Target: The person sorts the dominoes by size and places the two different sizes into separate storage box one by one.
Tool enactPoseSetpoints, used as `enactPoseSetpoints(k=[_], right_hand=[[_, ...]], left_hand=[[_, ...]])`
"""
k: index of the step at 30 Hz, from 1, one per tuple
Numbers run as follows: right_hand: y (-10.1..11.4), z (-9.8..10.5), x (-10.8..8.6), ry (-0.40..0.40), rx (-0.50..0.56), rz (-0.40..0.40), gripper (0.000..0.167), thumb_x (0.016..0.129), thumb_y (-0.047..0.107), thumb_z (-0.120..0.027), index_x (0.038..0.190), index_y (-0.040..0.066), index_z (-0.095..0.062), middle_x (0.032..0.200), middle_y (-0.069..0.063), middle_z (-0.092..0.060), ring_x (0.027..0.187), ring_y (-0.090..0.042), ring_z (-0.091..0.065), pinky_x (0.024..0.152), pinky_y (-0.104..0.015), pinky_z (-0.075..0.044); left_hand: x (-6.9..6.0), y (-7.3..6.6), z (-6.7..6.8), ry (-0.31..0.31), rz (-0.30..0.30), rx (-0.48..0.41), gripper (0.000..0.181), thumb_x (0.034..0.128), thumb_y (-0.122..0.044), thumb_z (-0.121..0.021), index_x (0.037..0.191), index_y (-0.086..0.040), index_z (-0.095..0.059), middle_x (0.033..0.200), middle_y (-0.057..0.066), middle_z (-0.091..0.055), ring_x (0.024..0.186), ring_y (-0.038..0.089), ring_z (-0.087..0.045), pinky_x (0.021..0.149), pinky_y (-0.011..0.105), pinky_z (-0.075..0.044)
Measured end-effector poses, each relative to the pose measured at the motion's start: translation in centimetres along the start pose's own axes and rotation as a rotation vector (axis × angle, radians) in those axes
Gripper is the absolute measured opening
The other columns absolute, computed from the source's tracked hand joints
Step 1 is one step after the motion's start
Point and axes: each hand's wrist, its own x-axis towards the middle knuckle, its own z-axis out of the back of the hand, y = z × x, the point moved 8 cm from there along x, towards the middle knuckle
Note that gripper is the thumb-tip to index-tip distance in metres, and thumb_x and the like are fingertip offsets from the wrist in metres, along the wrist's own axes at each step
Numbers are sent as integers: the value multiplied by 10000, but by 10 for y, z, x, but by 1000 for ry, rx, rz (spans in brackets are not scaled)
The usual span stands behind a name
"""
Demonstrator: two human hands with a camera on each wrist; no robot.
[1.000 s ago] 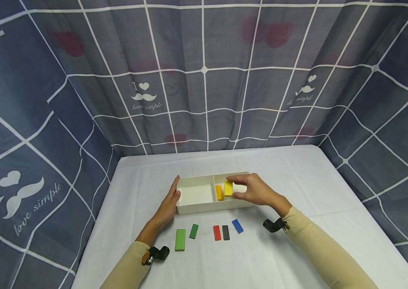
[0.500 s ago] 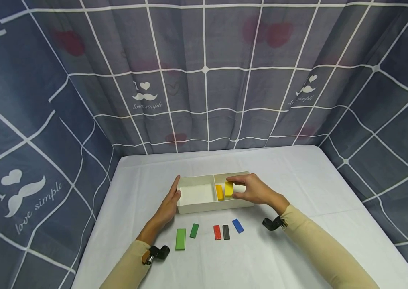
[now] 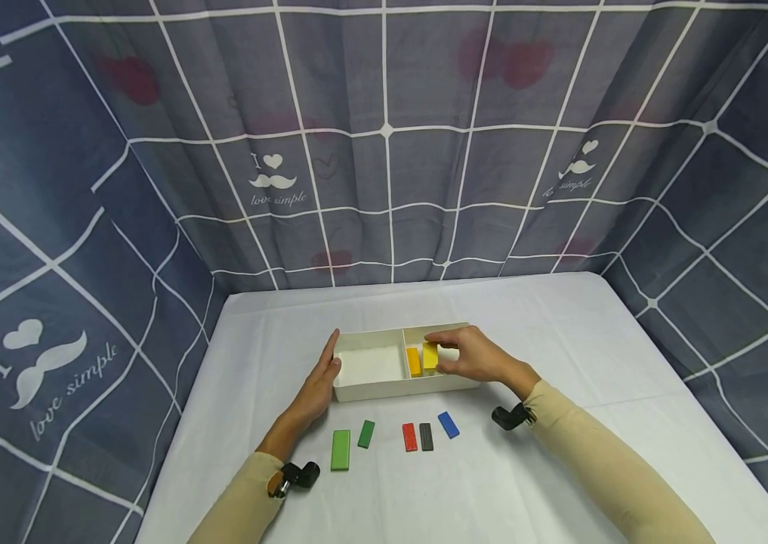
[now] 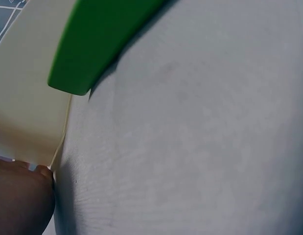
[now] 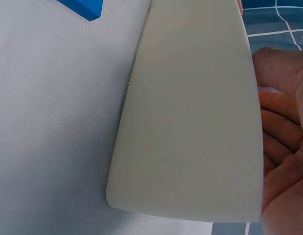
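Observation:
A cream two-compartment box (image 3: 384,390) stands on the white table. My left hand (image 3: 314,391) rests with fairly straight fingers against its left end; in the left wrist view only part of that hand (image 4: 21,198) shows beside the box wall (image 4: 29,98). Over the right compartment, my right hand (image 3: 482,358) pinches a yellow block (image 3: 430,355) between thumb and fingers. An orange-yellow block (image 3: 414,363) is inside that compartment, by the divider. From the right wrist, the box's side wall (image 5: 190,117) hides the pinched block and the fingertips.
In front of the box lie a light green block (image 3: 340,450), a dark green block (image 3: 366,434), a red block (image 3: 409,437), a black block (image 3: 427,437) and a blue block (image 3: 448,425). A checked curtain (image 3: 384,174) surrounds the table's back and sides.
Hardly anything differs. My right wrist has shifted very slightly to the left, with the yellow block still pinched over the right compartment. The left hand stays at the box's end.

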Motion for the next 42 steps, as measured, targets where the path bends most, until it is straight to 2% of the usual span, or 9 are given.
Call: enactPoseSetpoints(k=[20,31,36,42], right_hand=[[-1,-6,11,45,-50,1,592,926,105,-827,1483,-7,-660,1470,-153,-708,1315,-342,-721,1099,-463,-598],[-6,-12,15,69,-88,-23,616,913,126,-862,1489,25,-666,1467,-108,-717,1362,-290,-692,1146,-473,-568],[-7,-14,16,87,-108,-37,612,916,145,-855,1490,42,-671,1457,-88,-726,1381,-269,-677,1181,-503,-536],[-7,-15,19,99,-147,-36,605,911,159,-853,1479,44,-681,1429,-74,-746,1342,-252,-693,1202,-567,-467]], left_hand=[[-1,-1,1,0,4,3,603,1227,-252,-239,1786,-264,-12,1865,5,37,1723,329,60,1361,671,16],[-1,2,0,-2,8,-28,603,1226,-265,-250,1785,-295,-27,1866,10,13,1724,322,46,1365,658,16],[-1,2,0,-4,8,-27,604,1226,-269,-253,1786,-288,-27,1866,8,12,1724,320,44,1365,660,15],[-1,2,0,-2,-1,-18,604,1226,-269,-253,1781,-338,-24,1866,9,17,1724,320,48,1366,658,18]])
